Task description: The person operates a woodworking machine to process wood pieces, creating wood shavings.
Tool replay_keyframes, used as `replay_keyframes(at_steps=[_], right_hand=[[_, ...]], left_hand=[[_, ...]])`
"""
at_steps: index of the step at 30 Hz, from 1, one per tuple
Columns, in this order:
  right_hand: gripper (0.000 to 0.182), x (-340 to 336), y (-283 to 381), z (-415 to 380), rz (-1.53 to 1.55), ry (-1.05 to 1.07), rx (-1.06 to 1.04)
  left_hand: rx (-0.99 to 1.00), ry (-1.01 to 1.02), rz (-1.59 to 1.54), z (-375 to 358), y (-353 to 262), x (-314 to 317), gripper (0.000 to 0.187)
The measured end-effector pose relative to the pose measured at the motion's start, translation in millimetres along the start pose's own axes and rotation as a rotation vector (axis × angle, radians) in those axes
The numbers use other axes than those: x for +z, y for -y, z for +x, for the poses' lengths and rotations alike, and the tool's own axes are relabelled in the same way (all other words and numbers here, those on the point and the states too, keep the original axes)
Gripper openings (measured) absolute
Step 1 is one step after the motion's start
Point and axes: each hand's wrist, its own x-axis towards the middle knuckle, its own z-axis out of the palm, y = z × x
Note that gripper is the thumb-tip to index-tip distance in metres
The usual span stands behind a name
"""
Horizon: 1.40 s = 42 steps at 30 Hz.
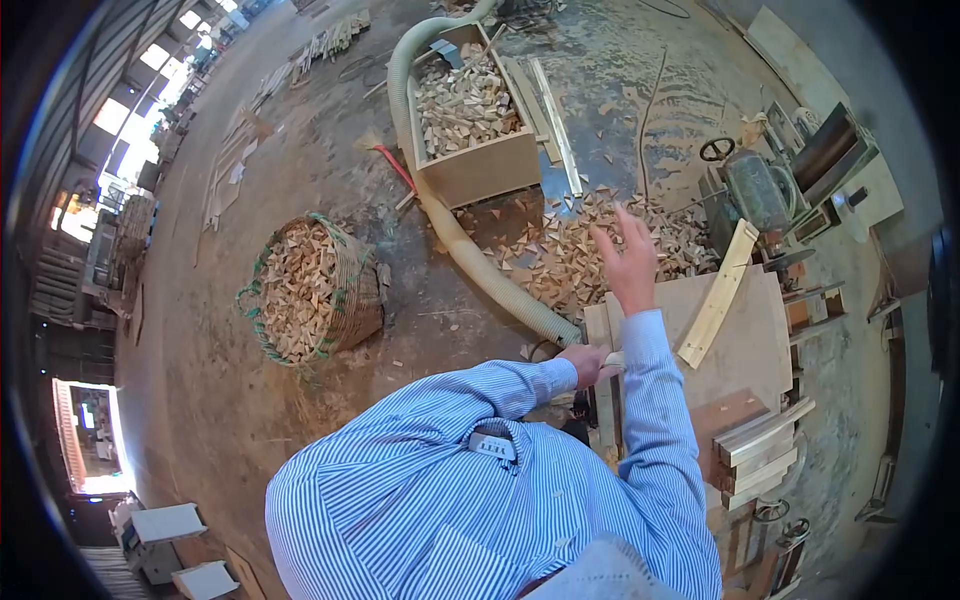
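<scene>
My right hand (626, 262) is raised above the pale work board (750, 345), fingers spread, holding nothing. Lower down, my left hand (586, 362) is closed around the end of a narrow wooden strip (598, 330) at the board's left edge. A longer pale slat (716, 296) lies diagonally on the board, just right of my right hand. Both arms are in blue striped sleeves. Beyond my hands, a heap of small triangular wood offcuts (560, 255) covers the floor.
A wooden box (480, 170) and a woven basket (345, 300) on the concrete floor both hold offcuts. A pale dust hose (480, 272) runs from the box to the bench. A machine (760, 190) stands at right, stacked boards (760, 450) below it.
</scene>
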Motion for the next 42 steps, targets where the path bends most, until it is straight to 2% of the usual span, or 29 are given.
replay_keyframes(at_steps=[5,10,12,14,15,16,17,18,19,21,23,25,26,28,29,31,32,34,35,37,40,42], right_hand=[[0.048,-29,-56,-108,0.064,-0.021,0.252],[0.044,-84,-60,-204,-0.01,-0.136,0.518],[0.042,-107,-57,-239,-0.117,-0.264,0.493],[0.038,-129,-37,-262,-0.302,-0.353,0.436],[0.038,-139,-26,-273,-0.398,-0.4,0.411],[0.036,-153,3,-270,-0.403,-0.396,0.497],[0.036,-161,11,-280,-0.457,-0.463,0.5],[0.036,-169,20,-290,-0.518,-0.524,0.502],[0.036,-181,25,-299,-0.567,-0.571,0.482],[0.036,-206,39,-317,-0.707,-0.684,0.555],[0.037,-227,41,-331,-0.804,-0.759,0.564],[0.042,-249,38,-350,-0.828,-0.887,0.755],[0.042,-260,29,-362,-0.834,-0.9,0.76],[0.052,-274,-1,-395,-1.032,-0.869,0.846],[0.052,-281,-13,-405,-1.037,-0.878,0.856],[0.061,-291,-35,-421,-0.812,-0.989,1.051],[0.061,-295,-46,-426,-0.809,-0.991,1.058],[0.067,-302,-59,-428,-0.372,-1.086,1.165],[0.067,-301,-59,-428,-0.366,-1.088,1.168],[0.066,-301,-57,-427,-0.279,-0.929,1.113],[0.061,-301,-48,-428,-0.371,-0.895,1.014],[0.057,-302,-38,-427,-0.36,-0.923,1.028]], left_hand=[[-0.026,0.065,-0.006,-10,-3,-19,0.059],[0.007,0.054,-0.02,-15,4,-17,0.059],[-0.032,0.025,-0.056,-8,6,-13,0.061],[0.019,0.1,-0.073,1,10,-8,0.064],[-0.034,0.024,-0.1,-1,5,-5,0.066],[-0.011,0.042,-0.015,1,4,-5,0.066],[-0.074,0.109,0.059,8,12,5,0.06],[-0.047,0.017,-0.077,7,18,14,0.058],[0.025,-0.027,-0.002,6,16,9,0.057],[0.032,0.001,0.025,6,17,6,0.06],[0.048,0.026,0.05,2,8,2,0.061],[0.034,0.032,0.082,0,9,-1,0.064],[0.047,0.037,0.086,0,10,0,0.064],[0.08,-0.012,0.038,-1,10,1,0.062],[0.091,-0.004,0.042,-1,9,2,0.062],[0.113,-0.04,-0.005,-3,8,2,0.059],[0.113,-0.035,0.0,-3,8,1,0.059],[0.086,-0.01,0.035,-3,8,1,0.058],[0.086,-0.01,0.041,-2,8,2,0.058],[0.109,-0.039,0.016,-2,7,3,0.057],[0.092,-0.019,0.028,-1,8,4,0.057],[0.103,-0.032,0.029,-1,8,5,0.058]])
